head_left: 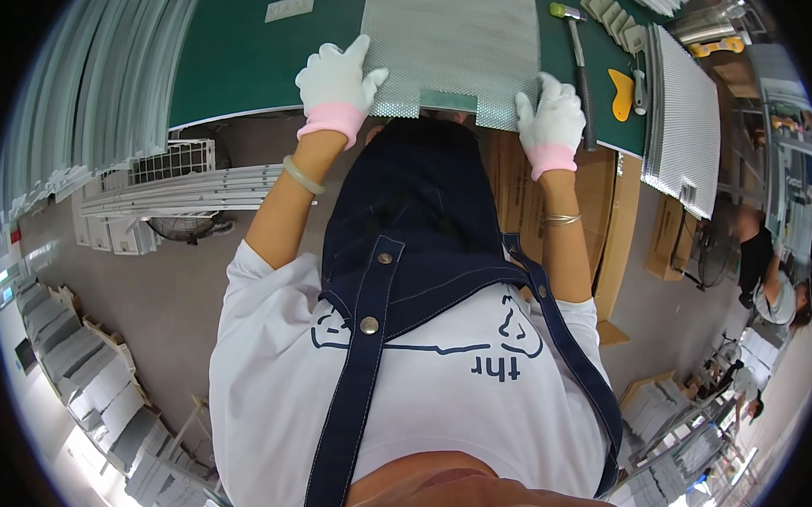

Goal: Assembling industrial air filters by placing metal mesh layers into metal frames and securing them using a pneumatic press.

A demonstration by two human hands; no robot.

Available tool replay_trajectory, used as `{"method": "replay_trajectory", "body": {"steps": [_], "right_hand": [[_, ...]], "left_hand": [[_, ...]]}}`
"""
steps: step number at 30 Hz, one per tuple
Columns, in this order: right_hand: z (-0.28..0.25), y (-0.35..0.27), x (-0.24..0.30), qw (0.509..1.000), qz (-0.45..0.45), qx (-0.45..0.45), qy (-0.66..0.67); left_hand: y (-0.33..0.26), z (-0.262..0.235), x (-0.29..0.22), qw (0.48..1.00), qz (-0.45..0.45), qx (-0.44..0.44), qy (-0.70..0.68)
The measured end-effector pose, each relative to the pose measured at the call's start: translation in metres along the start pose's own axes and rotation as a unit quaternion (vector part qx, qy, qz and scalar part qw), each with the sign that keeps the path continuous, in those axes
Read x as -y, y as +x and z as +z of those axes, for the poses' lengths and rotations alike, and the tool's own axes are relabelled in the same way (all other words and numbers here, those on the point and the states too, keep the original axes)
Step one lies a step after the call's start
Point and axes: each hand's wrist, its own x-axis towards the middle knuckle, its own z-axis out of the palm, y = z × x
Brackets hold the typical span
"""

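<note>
Pale grey panels: at far left I see a tall batch of them [94, 91], their edges bounding the free space on that side.
Green worktop: I have bare surface [229, 69] between those panels and the sheet, the roomiest side for moving; only a small white plate [290, 8] lies there, farther back.
Left hand: in a white glove [339, 77], it rests at the sheet's near left corner, index finger stretched forward, thumb apart over the surface; I read this grip as spread, not clamped.
Dimpled metallic sheet: it lies flat on the worktop [449, 49] between both hands, near edge about level with the worktop's front edge. I would press both sides evenly and slide it square, without lifting a corner or bending it.
Notch: a rectangular cut-out [449, 101] breaks the near edge; I would hold clear of its corners, probably the weaker part.
Right hand: also gloved [552, 116], it sits at the near right corner, thumb at the edge; I cannot tell whether this grip is closed on it.
Hammer: it lies just beside that hand [580, 76], so I have little room rightward.
Yellow scraper: beyond the hammer [620, 93], near a grey-handled tool [640, 92].
Mesh-like sheets: their stack [683, 120] closes off the right.
</note>
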Motion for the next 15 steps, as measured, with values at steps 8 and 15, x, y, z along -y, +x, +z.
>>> {"method": "replay_trajectory", "body": {"steps": [8,15], "right_hand": [[-0.008,0.008,-0.017,0.996,-0.067,0.042,0.043],[-0.035,0.020,-0.020,0.965,0.074,-0.081,0.237]], "left_hand": [[0.010,-0.005,0.008,0.994,0.093,-0.029,-0.058],[0.018,-0.015,0.003,0.990,0.136,-0.004,-0.034]]}}
